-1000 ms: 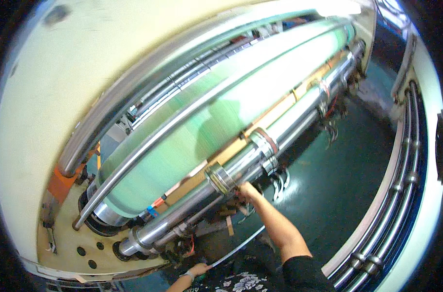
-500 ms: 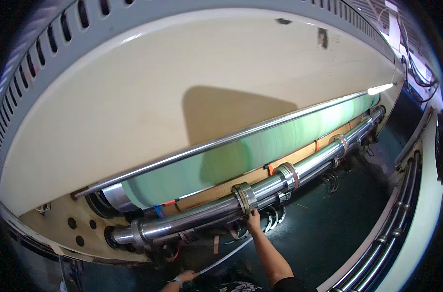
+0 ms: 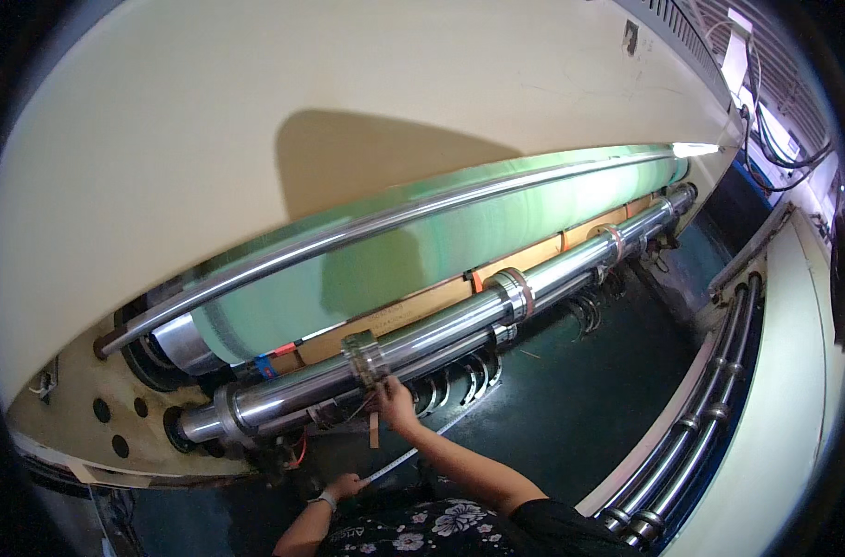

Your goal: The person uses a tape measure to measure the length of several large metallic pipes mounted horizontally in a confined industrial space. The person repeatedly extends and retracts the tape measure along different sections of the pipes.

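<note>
My right hand (image 3: 396,406) is closed at the lower edge of a metal collar (image 3: 365,359), which sits around a long polished shaft (image 3: 441,334). Its fingertips are partly hidden against the collar. Low in the picture, my left hand (image 3: 346,485) is closed at the near end of a white tape measure (image 3: 413,452). From there the tape slants up and right, passing below my right forearm toward several curved metal hooks (image 3: 474,376) under the shaft. Farther right on the same shaft is another collar with a brown band (image 3: 513,293).
Behind the shaft lies a large pale-green roller (image 3: 497,223) with a thin steel bar (image 3: 367,227) across it. A cream machine panel (image 3: 162,139) rises above. Steel rods (image 3: 692,418) run along the right side. A dark hole-marked end plate (image 3: 116,408) stands left.
My right hand and the collar it touches have shifted left along the shaft. My left hand stays low with the tape. The whole view has shifted and tilted.
</note>
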Action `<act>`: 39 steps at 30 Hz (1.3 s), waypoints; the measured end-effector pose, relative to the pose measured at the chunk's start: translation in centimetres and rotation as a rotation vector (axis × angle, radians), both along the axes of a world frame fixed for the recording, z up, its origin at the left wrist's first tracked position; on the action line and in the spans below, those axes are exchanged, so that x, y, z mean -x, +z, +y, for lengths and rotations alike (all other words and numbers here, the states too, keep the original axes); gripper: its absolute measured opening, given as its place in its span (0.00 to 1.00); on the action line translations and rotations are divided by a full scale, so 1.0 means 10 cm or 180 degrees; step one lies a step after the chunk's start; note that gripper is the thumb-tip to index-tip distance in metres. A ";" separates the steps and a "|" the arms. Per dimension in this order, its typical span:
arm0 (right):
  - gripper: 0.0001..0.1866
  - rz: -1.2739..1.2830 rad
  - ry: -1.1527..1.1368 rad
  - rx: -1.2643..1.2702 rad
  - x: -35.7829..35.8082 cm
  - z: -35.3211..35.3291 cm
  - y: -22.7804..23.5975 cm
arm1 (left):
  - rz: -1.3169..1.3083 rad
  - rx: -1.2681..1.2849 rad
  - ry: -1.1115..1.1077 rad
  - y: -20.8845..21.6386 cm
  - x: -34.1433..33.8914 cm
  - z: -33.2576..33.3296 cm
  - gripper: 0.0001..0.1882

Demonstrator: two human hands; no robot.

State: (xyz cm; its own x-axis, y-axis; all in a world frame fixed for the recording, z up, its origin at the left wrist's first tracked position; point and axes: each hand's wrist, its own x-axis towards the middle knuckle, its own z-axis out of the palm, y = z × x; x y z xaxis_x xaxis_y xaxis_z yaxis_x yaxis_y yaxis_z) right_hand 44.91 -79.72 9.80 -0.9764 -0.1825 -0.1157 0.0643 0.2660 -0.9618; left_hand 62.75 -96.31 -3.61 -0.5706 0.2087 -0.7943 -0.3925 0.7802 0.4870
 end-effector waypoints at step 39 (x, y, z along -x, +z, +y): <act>0.05 0.3002 0.1020 -0.1749 0.19 -1.48 0.66 | 0.1031 0.0551 0.0661 0.34 -0.52 -0.67 0.25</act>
